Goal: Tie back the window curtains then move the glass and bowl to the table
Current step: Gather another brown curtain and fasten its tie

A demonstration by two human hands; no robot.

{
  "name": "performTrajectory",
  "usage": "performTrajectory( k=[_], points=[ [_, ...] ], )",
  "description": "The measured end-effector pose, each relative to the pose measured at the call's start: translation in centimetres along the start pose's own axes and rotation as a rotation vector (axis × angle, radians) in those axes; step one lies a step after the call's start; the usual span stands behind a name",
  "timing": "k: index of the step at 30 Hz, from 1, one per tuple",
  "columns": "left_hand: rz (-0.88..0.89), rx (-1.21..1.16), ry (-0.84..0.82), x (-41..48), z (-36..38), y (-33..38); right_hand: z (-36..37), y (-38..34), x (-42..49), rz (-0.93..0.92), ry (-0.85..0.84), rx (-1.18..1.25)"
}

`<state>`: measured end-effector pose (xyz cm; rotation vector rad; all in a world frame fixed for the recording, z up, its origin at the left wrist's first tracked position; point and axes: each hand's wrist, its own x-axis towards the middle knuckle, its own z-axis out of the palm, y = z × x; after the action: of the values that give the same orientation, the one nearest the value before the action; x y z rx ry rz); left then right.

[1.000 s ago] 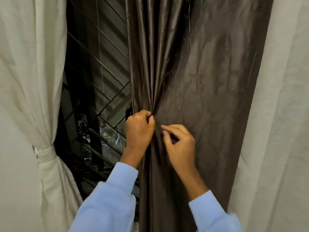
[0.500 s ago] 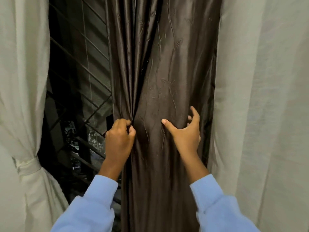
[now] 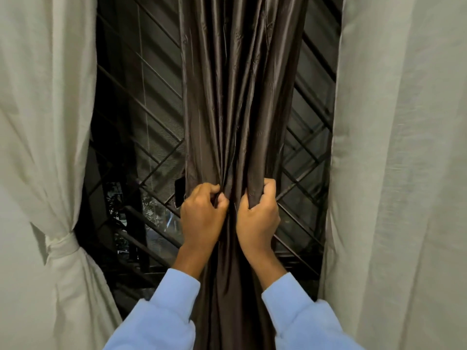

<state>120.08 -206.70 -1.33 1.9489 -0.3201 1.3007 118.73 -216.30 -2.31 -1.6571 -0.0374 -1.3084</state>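
**Left hand (image 3: 202, 213) and right hand (image 3: 257, 213) bunch the brown curtain (image 3: 240, 97); most of the job is left**

Both hands are closed tight on the shiny brown curtain, side by side and almost touching. The left hand pinches a cluster of folds between thumb and curled fingers. The right hand has its fingers wrapped round the panel's right edge. Between them the cloth is drawn into a narrow column hanging down the middle of the window grille (image 3: 141, 122), with dark bars showing on both sides.

As for progress, the left cream curtain (image 3: 45, 97) is already cinched by a tie band (image 3: 62, 245) of the same cloth. The right cream curtain (image 3: 404, 147) hangs loose, with no band visible on it. The brown curtain is gathered but not bound, and no tie for it can be seen. By my reading the tying stage is partly done. The glass, the bowl and the bench are all out of view, so that half of the task looks not yet begun.
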Motion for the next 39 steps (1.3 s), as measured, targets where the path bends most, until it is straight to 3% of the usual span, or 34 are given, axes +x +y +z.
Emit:
performTrajectory(
  k=[5, 9, 11, 14, 18, 24, 32, 39],
  points=[
    [-0.03, -0.067, 0.003, -0.5, -0.4, 0.7, 1.3, 0.9, -0.1, -0.023, -0.094, -0.129],
    [-0.03, -0.011, 0.017, -0.3, -1.0, 0.5, 0.9, 1.1, 0.4, 0.105, 0.099, -0.048],
    [-0.016, 0.052, 0.002, -0.1, -1.2, 0.4, 1.0, 0.6, -0.1, 0.042, 0.141, 0.015],
    [-0.005, 0.102, -0.005, 0.2, -1.2, 0.6, 1.7, 0.7, -0.6, -0.051, 0.076, -0.058],
    [-0.01, 0.034, 0.002, -0.2, -1.2, 0.9, 2.0, 2.0, 0.6, 0.025, 0.042, -0.183],
    [-0.011, -0.024, -0.011, -0.6, -0.4, 1.9, 2.5, 2.5, -2.2, -0.092, -0.068, -0.076],
    [-0.058, -0.136, -0.047, -0.4, -0.6, 1.8, 1.8, 4.0, -2.6, -0.292, -0.151, -0.216],
    [-0.066, -0.119, -0.078, -0.2, -0.4, 2.7, 1.7, 4.8, -3.2, -0.292, -0.239, -0.172]
  ],
)
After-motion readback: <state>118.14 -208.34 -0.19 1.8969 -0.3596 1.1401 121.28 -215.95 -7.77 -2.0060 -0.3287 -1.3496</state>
